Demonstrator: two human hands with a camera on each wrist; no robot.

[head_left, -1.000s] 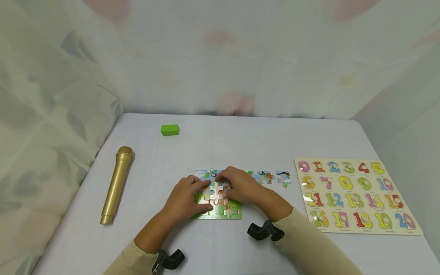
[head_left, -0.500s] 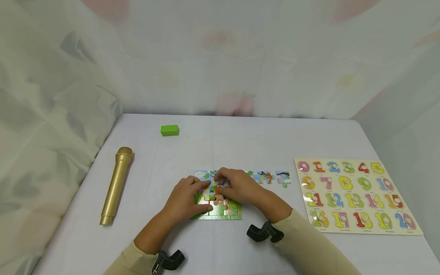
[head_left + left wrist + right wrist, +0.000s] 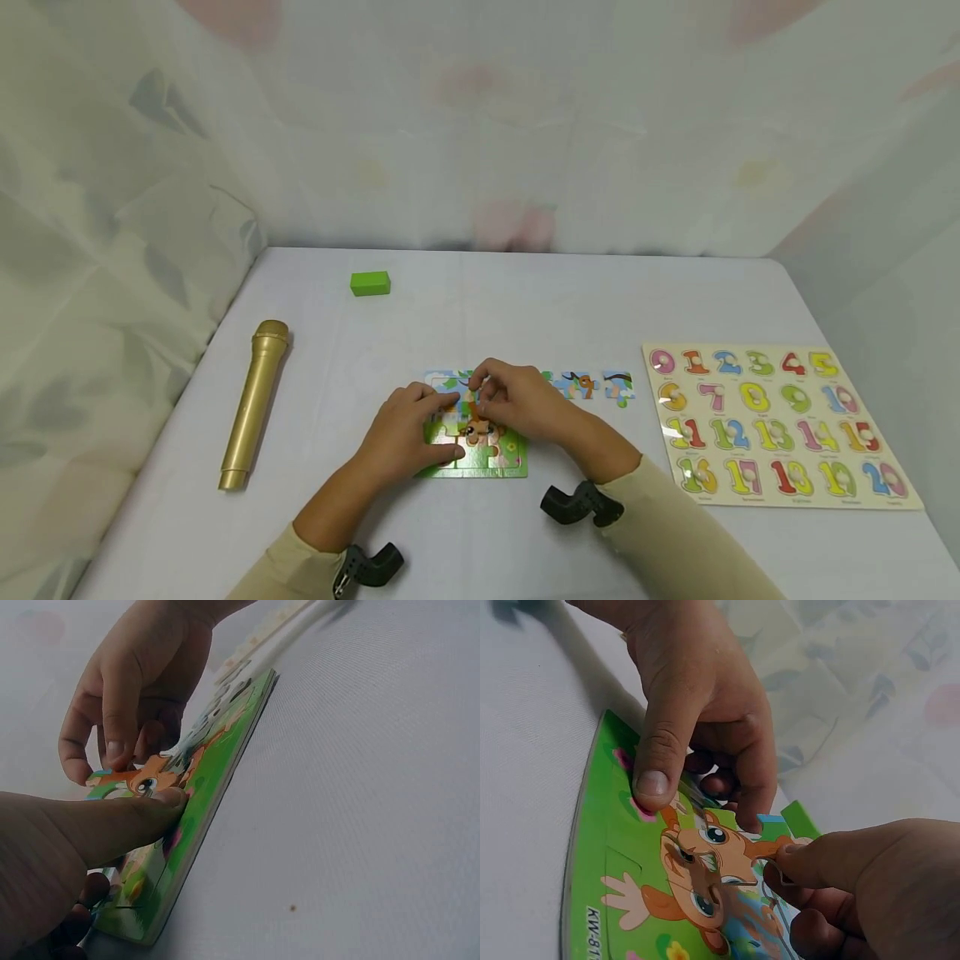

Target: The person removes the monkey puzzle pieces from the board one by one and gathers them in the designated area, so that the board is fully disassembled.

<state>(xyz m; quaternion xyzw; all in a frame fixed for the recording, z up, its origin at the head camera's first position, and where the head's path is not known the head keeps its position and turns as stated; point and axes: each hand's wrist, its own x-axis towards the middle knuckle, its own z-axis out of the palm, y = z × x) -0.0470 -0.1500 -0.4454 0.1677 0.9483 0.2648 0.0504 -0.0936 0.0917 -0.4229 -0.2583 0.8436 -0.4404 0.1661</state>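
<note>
A jigsaw puzzle board (image 3: 491, 468) with a green border and a brown cartoon animal face lies at the front middle of the table. My left hand (image 3: 401, 435) rests across its left part, thumb on the near side and forefinger farther back, as the right wrist view also shows. At the upper middle of the board, my right hand (image 3: 525, 404) pinches a puzzle piece (image 3: 769, 871) between thumb and fingers, over the animal's face. Those fingers hide much of the piece. More loose puzzle pieces (image 3: 577, 386) lie in a row to the right of the board.
A number puzzle board (image 3: 780, 425) lies at the right. On the left is a gold microphone (image 3: 255, 404), and a green block (image 3: 371, 284) sits near the back. White cloth covers the table, with patterned curtains behind and beside it.
My right thumb has shifted back and left over the board. The animal's face, pale with glare a second ago, now shows plainly. My left hand stays in place.
</note>
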